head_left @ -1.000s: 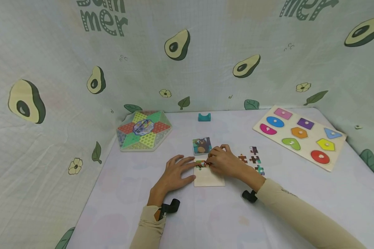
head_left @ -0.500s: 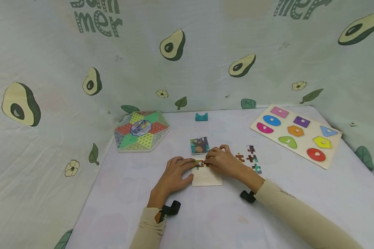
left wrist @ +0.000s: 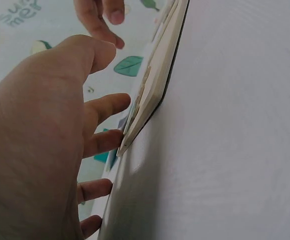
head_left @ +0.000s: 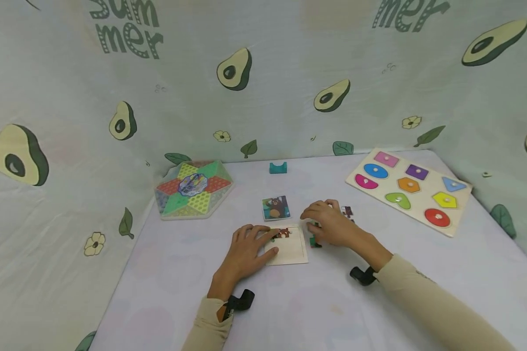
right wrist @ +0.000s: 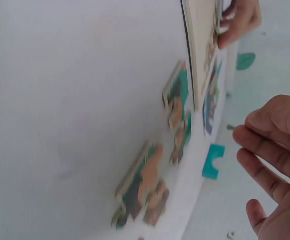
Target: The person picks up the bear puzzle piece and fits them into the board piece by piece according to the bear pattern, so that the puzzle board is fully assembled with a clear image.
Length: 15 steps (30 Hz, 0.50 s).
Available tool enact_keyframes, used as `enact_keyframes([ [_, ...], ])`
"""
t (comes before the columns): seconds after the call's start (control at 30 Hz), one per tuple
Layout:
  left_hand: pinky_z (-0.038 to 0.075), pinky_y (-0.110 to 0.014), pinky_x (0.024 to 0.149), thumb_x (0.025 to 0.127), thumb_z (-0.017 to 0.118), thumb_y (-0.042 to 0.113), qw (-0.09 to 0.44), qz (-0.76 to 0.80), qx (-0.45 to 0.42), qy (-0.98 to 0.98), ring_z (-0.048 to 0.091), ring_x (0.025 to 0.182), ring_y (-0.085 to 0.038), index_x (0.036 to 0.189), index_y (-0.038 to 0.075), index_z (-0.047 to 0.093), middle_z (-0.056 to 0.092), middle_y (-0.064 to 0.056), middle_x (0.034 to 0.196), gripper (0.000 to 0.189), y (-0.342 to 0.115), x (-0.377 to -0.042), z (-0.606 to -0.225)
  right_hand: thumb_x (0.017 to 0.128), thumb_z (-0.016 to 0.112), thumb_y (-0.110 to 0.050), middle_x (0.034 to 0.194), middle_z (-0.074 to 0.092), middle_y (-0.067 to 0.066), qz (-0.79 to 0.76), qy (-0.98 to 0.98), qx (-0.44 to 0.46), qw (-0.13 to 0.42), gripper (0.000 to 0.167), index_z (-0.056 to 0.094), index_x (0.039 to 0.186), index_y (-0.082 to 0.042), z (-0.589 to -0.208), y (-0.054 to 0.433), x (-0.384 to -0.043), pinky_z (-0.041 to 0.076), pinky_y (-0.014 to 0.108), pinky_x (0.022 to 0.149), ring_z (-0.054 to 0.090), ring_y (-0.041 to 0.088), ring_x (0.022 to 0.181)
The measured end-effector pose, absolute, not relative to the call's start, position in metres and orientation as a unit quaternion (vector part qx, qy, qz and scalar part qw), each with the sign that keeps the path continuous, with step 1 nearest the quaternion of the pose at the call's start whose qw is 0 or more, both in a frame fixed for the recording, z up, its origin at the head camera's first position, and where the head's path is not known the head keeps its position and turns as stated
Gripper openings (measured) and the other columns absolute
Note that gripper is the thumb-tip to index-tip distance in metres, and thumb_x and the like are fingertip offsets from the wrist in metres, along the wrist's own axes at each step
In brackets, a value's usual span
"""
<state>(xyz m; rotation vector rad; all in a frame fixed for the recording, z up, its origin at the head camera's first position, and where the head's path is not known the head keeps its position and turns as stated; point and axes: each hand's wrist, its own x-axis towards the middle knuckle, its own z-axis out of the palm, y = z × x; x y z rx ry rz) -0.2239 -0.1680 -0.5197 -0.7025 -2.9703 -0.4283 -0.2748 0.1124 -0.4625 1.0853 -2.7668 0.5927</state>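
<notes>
My left hand (head_left: 245, 253) lies spread at the left edge of a small wooden jigsaw tray (head_left: 290, 252). Its index finger touches the fitted puzzle pieces (head_left: 284, 233) in the tray's upper left, and the thumb rests on the near left part. In the left wrist view, fingertips (left wrist: 115, 102) line the tray's edge. To the right of the tray, my right hand (head_left: 331, 224) hovers over loose puzzle pieces (head_left: 315, 242), partly hiding them. The right wrist view shows its fingers slightly bent with nothing between them, apart from the scattered puzzle pieces (right wrist: 145, 182).
A bear picture card (head_left: 276, 208) lies just beyond the tray. Further back are a teal notched block (head_left: 278, 168), a hexagonal patterned box (head_left: 194, 190) at left, and a wooden shape board (head_left: 415, 192) at right. A printed cloth (head_left: 281, 117) hangs behind.
My right hand has left the tray and moved right, over the loose pieces. My left hand stays at the tray. The head view has shifted slightly.
</notes>
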Motion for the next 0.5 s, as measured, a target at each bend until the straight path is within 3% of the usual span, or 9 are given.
enact_keyframes([
  [0.23, 0.025, -0.054, 0.108, 0.099, 0.032, 0.069, 0.037, -0.131, -0.234, -0.963, 0.034, 0.133, -0.029, 0.149, 0.040, 0.047, 0.047, 0.006, 0.143, 0.060, -0.169, -0.224, -0.523, 0.089, 0.074, -0.008, 0.115, 0.068, 0.006, 0.210, -0.914, 0.338, 0.078, 0.021, 0.074, 0.110, -0.009, -0.461, 0.146, -0.281, 0.027, 0.061, 0.099, 0.056, 0.030, 0.115],
  [0.5, 0.025, -0.055, 0.108, 0.098, 0.040, 0.068, 0.034, -0.137, -0.232, -0.963, 0.034, 0.133, -0.029, 0.146, 0.039, 0.051, 0.047, 0.005, 0.143, 0.057, -0.169, -0.223, -0.523, 0.089, 0.074, -0.009, 0.116, 0.068, 0.009, 0.190, -0.932, 0.297, 0.089, 0.022, 0.074, 0.111, -0.007, -0.461, 0.178, -0.288, 0.026, 0.060, 0.099, 0.055, 0.032, 0.117],
])
